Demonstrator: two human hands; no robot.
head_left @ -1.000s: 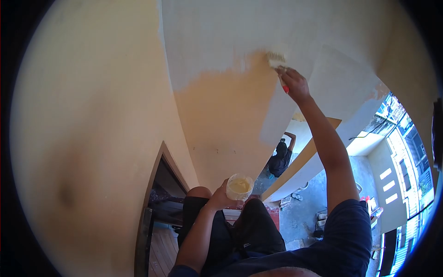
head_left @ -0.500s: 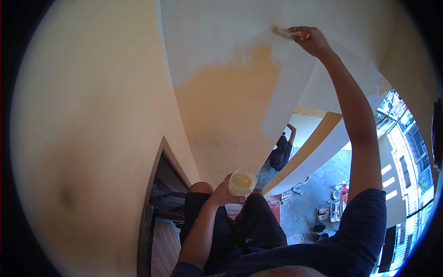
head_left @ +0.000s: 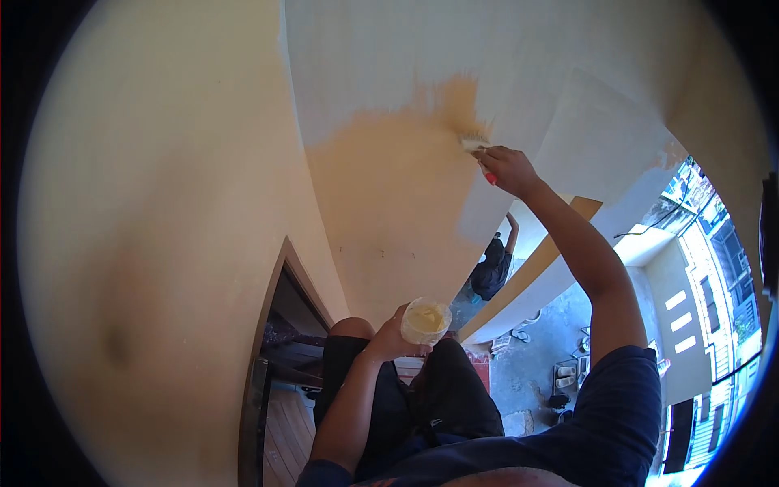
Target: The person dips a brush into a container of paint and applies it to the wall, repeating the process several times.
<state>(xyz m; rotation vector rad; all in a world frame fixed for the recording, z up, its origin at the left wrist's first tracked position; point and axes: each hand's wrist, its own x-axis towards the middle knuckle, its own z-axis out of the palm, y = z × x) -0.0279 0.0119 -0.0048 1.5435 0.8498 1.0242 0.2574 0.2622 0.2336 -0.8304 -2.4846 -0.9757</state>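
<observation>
My right hand grips a paintbrush with a red-ended handle. Its bristles rest against the wall, at the right edge of an orange-tan patch bordered by pale grey-white paint. Low in front of my lap, my left hand is wrapped round a clear plastic cup that holds cream-coloured paint. The cup is held with its mouth facing up toward me. Some of the left fingers are hidden behind it.
A dark doorway opens at lower left, beside a cream wall. Below, past a ledge, a co-worker in dark clothes has one arm raised. Sandals and other items stand on the grey floor far below. Buildings show at right.
My right hand has brought the paintbrush down and slightly left, from the painted upper area to the orange-tan patch's edge. The left hand and cup have hardly moved.
</observation>
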